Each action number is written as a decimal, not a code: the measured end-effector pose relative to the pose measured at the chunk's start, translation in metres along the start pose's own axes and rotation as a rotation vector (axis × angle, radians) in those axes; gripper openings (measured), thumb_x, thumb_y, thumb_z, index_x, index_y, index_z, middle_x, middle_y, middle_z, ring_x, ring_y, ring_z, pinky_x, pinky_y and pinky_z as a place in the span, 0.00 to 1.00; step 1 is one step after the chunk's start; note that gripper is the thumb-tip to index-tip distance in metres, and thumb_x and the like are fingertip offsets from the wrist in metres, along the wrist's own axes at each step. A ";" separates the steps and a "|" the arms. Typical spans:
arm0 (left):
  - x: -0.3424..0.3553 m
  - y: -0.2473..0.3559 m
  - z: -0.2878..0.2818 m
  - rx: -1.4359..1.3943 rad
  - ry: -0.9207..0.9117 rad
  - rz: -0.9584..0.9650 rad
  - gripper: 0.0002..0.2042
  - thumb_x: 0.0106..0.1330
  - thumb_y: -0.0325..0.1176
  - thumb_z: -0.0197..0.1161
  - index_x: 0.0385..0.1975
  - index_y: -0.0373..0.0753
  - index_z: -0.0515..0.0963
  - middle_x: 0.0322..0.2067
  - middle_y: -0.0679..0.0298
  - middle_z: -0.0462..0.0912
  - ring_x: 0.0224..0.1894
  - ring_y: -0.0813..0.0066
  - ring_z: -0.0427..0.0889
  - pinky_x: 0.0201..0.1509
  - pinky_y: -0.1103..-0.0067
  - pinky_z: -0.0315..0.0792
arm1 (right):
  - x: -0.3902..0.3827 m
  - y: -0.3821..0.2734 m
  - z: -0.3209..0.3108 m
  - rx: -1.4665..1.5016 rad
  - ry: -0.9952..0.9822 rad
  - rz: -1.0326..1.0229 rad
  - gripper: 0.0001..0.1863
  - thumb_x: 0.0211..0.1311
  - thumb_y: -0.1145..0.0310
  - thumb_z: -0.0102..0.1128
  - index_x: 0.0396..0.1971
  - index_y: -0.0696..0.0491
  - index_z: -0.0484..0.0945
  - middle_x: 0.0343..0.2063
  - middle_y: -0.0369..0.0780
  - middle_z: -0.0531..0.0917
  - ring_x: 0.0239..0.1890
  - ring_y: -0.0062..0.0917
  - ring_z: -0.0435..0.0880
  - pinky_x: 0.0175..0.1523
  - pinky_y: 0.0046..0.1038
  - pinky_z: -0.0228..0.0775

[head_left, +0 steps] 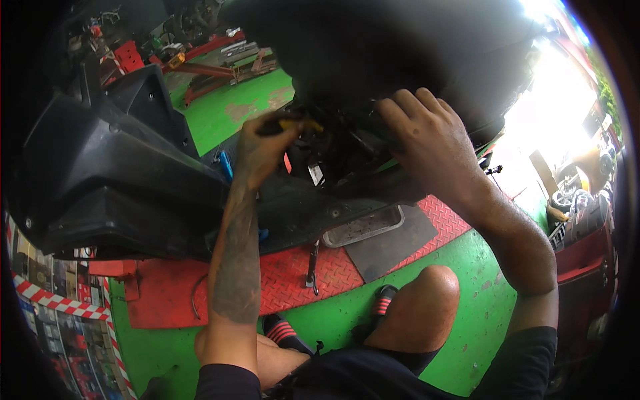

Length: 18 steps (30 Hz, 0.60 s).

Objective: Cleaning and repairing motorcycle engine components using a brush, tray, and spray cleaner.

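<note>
Pinching a yellow piece [288, 124], your left hand [264, 145] seemingly steadies it — your right hand [425, 128] curls, but its hold I cannot tell.

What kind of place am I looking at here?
Most likely a motorcycle or scooter repair workshop. Large black vehicle bodywork sits above a red tread-plate platform, and a shallow metal tray rests on that platform.

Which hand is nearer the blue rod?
Left. In the picture, the left hand is just up and right of the blue rod; the right hand is much farther right.
</note>
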<state>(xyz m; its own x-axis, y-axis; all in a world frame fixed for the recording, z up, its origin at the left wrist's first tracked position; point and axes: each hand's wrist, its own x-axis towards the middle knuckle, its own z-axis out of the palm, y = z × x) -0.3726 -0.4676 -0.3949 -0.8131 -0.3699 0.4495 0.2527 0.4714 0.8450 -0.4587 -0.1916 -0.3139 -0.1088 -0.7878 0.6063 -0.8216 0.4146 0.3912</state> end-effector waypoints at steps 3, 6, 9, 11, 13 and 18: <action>0.012 0.007 0.002 -0.056 0.054 -0.032 0.14 0.65 0.34 0.73 0.47 0.33 0.86 0.37 0.59 0.90 0.39 0.75 0.87 0.46 0.81 0.80 | 0.007 -0.005 0.002 -0.008 0.038 -0.011 0.12 0.53 0.73 0.63 0.39 0.52 0.75 0.37 0.38 0.79 0.43 0.32 0.81 0.46 0.33 0.75; 0.003 0.004 0.003 -0.036 0.083 -0.006 0.14 0.65 0.35 0.73 0.47 0.34 0.86 0.38 0.59 0.90 0.39 0.76 0.87 0.46 0.81 0.80 | 0.002 -0.009 0.002 0.001 0.016 0.030 0.15 0.51 0.73 0.66 0.40 0.52 0.75 0.38 0.38 0.78 0.44 0.33 0.80 0.47 0.34 0.75; -0.011 -0.001 0.003 0.028 -0.005 -0.075 0.14 0.66 0.35 0.73 0.47 0.35 0.86 0.38 0.59 0.90 0.38 0.76 0.87 0.46 0.81 0.80 | -0.006 -0.006 -0.005 0.063 -0.030 0.093 0.21 0.47 0.72 0.72 0.42 0.52 0.74 0.41 0.39 0.78 0.46 0.33 0.79 0.49 0.35 0.75; -0.014 -0.007 -0.001 -0.182 0.037 -0.073 0.14 0.66 0.34 0.72 0.48 0.36 0.86 0.38 0.61 0.90 0.38 0.77 0.87 0.45 0.82 0.80 | -0.005 -0.004 -0.011 0.094 -0.012 0.109 0.25 0.44 0.70 0.76 0.44 0.52 0.74 0.43 0.39 0.78 0.48 0.34 0.79 0.51 0.35 0.75; -0.006 -0.009 0.012 -0.128 0.108 -0.058 0.14 0.66 0.33 0.72 0.48 0.37 0.86 0.37 0.62 0.90 0.37 0.78 0.87 0.44 0.82 0.80 | 0.001 -0.005 -0.008 0.090 -0.034 0.107 0.26 0.45 0.70 0.76 0.45 0.52 0.74 0.43 0.39 0.78 0.48 0.35 0.79 0.52 0.36 0.75; -0.033 -0.003 0.023 0.078 0.082 -0.067 0.13 0.66 0.32 0.71 0.49 0.37 0.86 0.37 0.64 0.90 0.37 0.80 0.86 0.43 0.84 0.79 | -0.005 -0.005 -0.004 0.100 -0.071 0.113 0.28 0.45 0.70 0.77 0.48 0.52 0.74 0.43 0.39 0.78 0.49 0.35 0.79 0.54 0.36 0.75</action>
<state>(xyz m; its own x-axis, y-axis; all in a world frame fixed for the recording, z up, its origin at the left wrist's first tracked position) -0.3584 -0.4384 -0.4187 -0.7805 -0.4652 0.4176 0.1551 0.5031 0.8502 -0.4519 -0.1875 -0.3162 -0.2399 -0.7707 0.5903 -0.8530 0.4577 0.2509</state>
